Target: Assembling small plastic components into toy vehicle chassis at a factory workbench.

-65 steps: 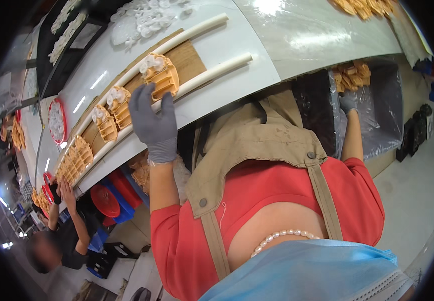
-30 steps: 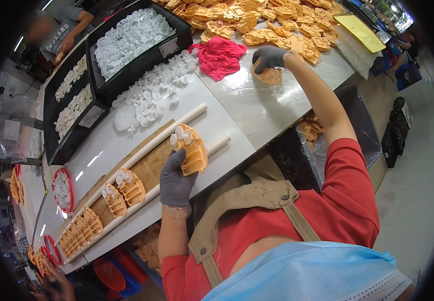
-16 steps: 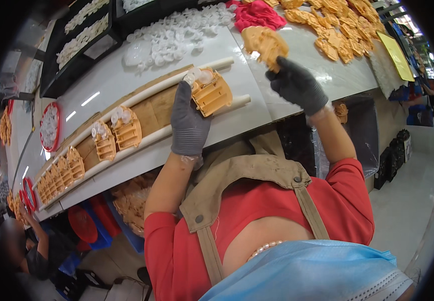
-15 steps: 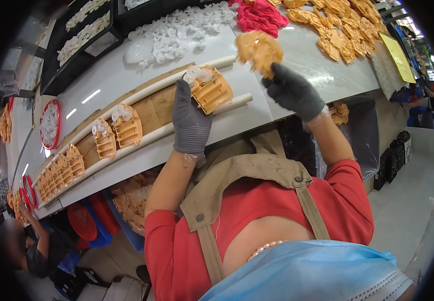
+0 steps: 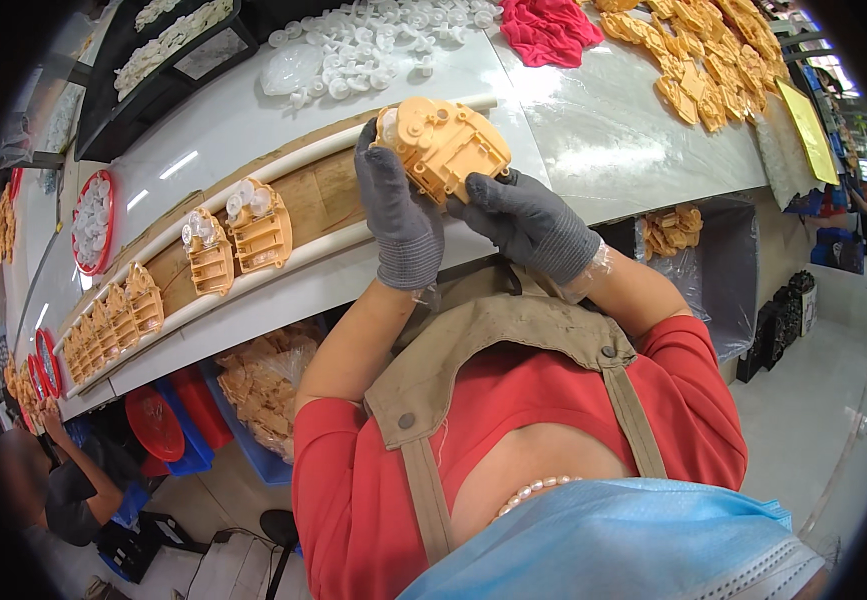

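Note:
Both gloved hands meet over the near rail at an orange plastic housing. My left hand (image 5: 398, 215) is closed round its left side, with the thumb up along the edge. The orange plastic cover (image 5: 448, 145) lies over the housing's open face and hides most of the white gears inside. Fingers of my right hand (image 5: 528, 220) are closed on the cover's lower right edge. To the left, two open orange housings (image 5: 258, 228) with white gears stand between the white rails, one beside the other.
White rails (image 5: 323, 240) border a wooden track carrying several more housings (image 5: 113, 318) at left. Loose white gears (image 5: 363, 60) and a pink cloth (image 5: 548, 30) lie beyond. Orange covers (image 5: 703, 70) are heaped far right. A co-worker's arm (image 5: 83, 465) reaches in at lower left.
My right hand has brought the orange cover left and down onto the housing in my left hand. The white gears there are now mostly covered. The view has shifted slightly.

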